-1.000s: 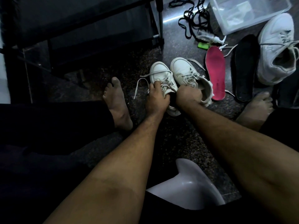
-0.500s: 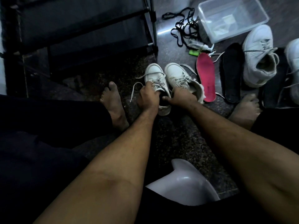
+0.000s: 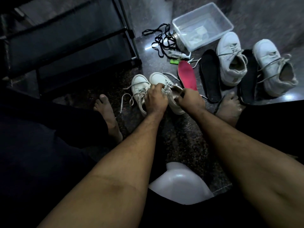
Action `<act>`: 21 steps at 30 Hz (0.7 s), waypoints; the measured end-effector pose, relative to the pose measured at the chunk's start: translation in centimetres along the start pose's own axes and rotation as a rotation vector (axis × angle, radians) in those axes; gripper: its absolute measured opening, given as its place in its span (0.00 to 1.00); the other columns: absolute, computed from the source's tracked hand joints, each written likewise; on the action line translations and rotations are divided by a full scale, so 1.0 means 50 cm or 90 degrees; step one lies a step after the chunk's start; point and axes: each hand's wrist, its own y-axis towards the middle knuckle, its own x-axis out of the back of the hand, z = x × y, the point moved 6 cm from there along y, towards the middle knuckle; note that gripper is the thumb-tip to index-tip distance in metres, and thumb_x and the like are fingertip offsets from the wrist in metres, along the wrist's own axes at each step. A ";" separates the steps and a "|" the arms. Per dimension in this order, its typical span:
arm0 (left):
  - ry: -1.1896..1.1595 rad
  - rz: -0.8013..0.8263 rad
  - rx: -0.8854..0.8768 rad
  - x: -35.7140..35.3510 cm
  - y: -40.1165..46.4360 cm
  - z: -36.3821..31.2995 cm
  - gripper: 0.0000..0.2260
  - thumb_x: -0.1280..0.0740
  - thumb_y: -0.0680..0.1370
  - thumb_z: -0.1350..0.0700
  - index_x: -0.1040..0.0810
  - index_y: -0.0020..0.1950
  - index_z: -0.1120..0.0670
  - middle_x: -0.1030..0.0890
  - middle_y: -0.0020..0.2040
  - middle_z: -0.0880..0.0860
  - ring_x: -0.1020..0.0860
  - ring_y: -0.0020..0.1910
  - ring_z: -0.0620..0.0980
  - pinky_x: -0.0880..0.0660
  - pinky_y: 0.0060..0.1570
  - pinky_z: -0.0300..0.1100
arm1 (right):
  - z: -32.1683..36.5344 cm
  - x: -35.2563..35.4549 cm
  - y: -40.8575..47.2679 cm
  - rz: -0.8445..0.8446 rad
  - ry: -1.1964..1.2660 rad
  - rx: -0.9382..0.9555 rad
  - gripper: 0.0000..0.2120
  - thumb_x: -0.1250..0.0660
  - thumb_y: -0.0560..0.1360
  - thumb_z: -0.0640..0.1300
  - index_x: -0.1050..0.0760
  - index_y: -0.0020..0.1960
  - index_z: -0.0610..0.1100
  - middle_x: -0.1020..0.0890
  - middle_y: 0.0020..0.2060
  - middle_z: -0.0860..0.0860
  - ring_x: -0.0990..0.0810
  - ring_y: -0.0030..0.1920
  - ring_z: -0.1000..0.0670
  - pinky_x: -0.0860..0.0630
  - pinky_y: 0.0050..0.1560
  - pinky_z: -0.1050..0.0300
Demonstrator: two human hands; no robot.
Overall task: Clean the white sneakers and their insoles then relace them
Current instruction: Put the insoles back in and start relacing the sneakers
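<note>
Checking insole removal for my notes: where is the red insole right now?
In the head view the red insole lies flat on the floor, right of centre, between the small sneaker both hands are holding and a black insole.

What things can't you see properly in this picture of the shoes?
- Head view: the middle of the sneaker is covered by the left hand and right hand.
- The red insole has its near end hidden behind the right hand.
- The contents of the clear tub are too pale and blurry to name.
- The small green thing is too small to identify.
</note>
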 end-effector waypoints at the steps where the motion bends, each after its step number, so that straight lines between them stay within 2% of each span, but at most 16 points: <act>1: -0.005 0.015 -0.006 -0.010 0.000 -0.001 0.14 0.30 0.73 0.57 0.19 0.58 0.54 0.19 0.55 0.57 0.23 0.57 0.60 0.26 0.57 0.53 | -0.007 0.004 0.002 -0.008 0.013 -0.015 0.14 0.33 0.74 0.53 0.20 0.57 0.49 0.18 0.55 0.43 0.19 0.57 0.39 0.24 0.54 0.49; 5: 0.002 0.062 -0.032 -0.054 0.000 -0.009 0.14 0.28 0.73 0.55 0.20 0.58 0.55 0.20 0.55 0.57 0.23 0.58 0.60 0.26 0.57 0.54 | -0.043 0.017 0.024 -0.050 0.040 -0.056 0.13 0.37 0.75 0.51 0.22 0.57 0.50 0.18 0.55 0.43 0.20 0.57 0.39 0.25 0.51 0.50; 9: 0.042 0.038 -0.049 -0.065 0.012 -0.021 0.15 0.30 0.70 0.53 0.22 0.56 0.54 0.23 0.54 0.57 0.24 0.55 0.60 0.24 0.51 0.53 | -0.094 0.005 0.054 -0.063 0.082 -0.117 0.13 0.36 0.74 0.48 0.22 0.56 0.46 0.20 0.55 0.42 0.20 0.55 0.38 0.27 0.47 0.51; 11: 0.085 0.036 -0.075 -0.070 0.021 -0.038 0.15 0.31 0.68 0.53 0.22 0.54 0.52 0.25 0.55 0.56 0.25 0.56 0.59 0.26 0.50 0.52 | -0.106 0.000 0.072 -0.082 0.070 -0.121 0.14 0.36 0.75 0.45 0.22 0.59 0.43 0.24 0.57 0.41 0.22 0.57 0.37 0.25 0.51 0.48; 13: 0.136 0.036 -0.090 -0.082 0.033 -0.050 0.09 0.31 0.70 0.56 0.19 0.49 0.51 0.26 0.58 0.55 0.27 0.56 0.58 0.26 0.51 0.52 | -0.107 -0.002 0.094 -0.103 0.048 -0.104 0.14 0.36 0.76 0.43 0.24 0.61 0.41 0.26 0.59 0.41 0.25 0.59 0.38 0.27 0.55 0.46; 15: 0.168 0.036 -0.067 -0.095 0.046 -0.043 0.07 0.32 0.71 0.58 0.16 0.47 0.51 0.25 0.60 0.56 0.27 0.57 0.58 0.24 0.53 0.55 | -0.106 -0.006 0.114 -0.121 0.037 -0.090 0.16 0.34 0.75 0.44 0.26 0.62 0.41 0.27 0.59 0.41 0.27 0.61 0.38 0.27 0.57 0.45; 18: 0.190 0.061 -0.038 -0.113 0.049 -0.018 0.13 0.30 0.70 0.53 0.18 0.54 0.54 0.28 0.67 0.58 0.29 0.64 0.59 0.25 0.54 0.54 | -0.119 -0.021 0.137 -0.095 0.057 -0.147 0.24 0.29 0.73 0.48 0.31 0.65 0.41 0.28 0.63 0.41 0.28 0.64 0.38 0.28 0.60 0.44; 21: 0.198 0.079 -0.075 -0.118 0.049 -0.017 0.20 0.30 0.68 0.47 0.20 0.56 0.55 0.29 0.68 0.58 0.31 0.66 0.61 0.24 0.55 0.54 | -0.144 -0.043 0.147 -0.040 0.110 -0.244 0.31 0.26 0.72 0.49 0.35 0.69 0.40 0.31 0.68 0.40 0.30 0.68 0.38 0.30 0.64 0.46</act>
